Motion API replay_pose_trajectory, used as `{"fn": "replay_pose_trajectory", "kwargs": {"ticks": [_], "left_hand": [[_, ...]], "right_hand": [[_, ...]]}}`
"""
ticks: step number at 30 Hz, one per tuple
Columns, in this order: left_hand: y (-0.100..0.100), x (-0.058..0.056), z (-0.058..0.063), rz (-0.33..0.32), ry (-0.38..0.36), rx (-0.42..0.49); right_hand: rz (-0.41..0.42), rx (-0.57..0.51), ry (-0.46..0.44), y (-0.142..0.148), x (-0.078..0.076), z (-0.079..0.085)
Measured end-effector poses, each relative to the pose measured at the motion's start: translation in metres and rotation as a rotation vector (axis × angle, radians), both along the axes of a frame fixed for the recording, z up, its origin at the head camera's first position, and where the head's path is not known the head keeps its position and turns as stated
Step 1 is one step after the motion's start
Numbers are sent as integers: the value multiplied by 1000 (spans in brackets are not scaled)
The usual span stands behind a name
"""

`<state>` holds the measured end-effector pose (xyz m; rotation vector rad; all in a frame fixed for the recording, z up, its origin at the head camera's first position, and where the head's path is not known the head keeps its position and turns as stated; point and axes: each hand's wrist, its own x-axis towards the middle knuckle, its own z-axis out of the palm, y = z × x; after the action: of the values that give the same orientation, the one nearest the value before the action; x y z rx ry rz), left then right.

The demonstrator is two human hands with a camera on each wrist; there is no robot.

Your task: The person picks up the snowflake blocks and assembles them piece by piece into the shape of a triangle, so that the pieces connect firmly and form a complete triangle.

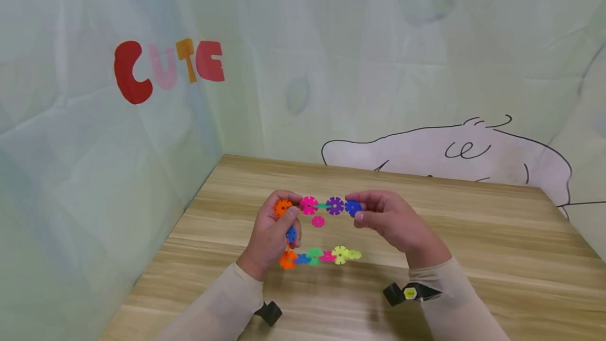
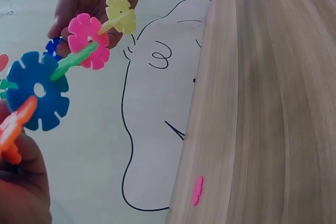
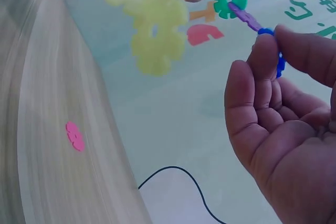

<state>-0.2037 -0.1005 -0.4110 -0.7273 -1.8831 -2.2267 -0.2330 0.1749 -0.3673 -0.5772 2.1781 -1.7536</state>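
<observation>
A chain of interlocking snowflake discs, bent into a C shape, is held up between both hands. My left hand point(image 1: 267, 233) grips its left side around an orange disc point(image 1: 283, 208) and a light blue disc point(image 1: 291, 234). Along the upper row run a pink disc point(image 1: 309, 205), a green one seen nearly edge-on and a purple disc point(image 1: 335, 206). At that row's right end, my right hand point(image 1: 393, 221) pinches a dark blue disc point(image 3: 280, 66) between thumb and fingers. The lower row ends in yellow discs point(image 3: 157, 30), apart from the right hand.
A loose pink disc point(image 3: 75, 136) lies on the wooden table point(image 1: 473, 246). Fabric walls stand along the table's left and far edges, with coloured letters point(image 1: 134, 72) on the left one. A camera is strapped to each wrist.
</observation>
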Motion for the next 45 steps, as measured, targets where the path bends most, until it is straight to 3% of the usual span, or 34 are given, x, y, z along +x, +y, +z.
{"fn": "replay_pose_trajectory", "kwargs": {"ticks": [10, 17, 27, 45], "left_hand": [[2, 0, -1, -41, 13, -1], [1, 3, 1, -41, -59, -32], [3, 1, -2, -92, -18, -31], [2, 1, 0, -58, -80, -24]], "right_hand": [[49, -47, 14, 4, 4, -3], [56, 6, 30, 5, 4, -3], [97, 37, 34, 4, 4, -2], [81, 64, 64, 4, 0, -11]]}}
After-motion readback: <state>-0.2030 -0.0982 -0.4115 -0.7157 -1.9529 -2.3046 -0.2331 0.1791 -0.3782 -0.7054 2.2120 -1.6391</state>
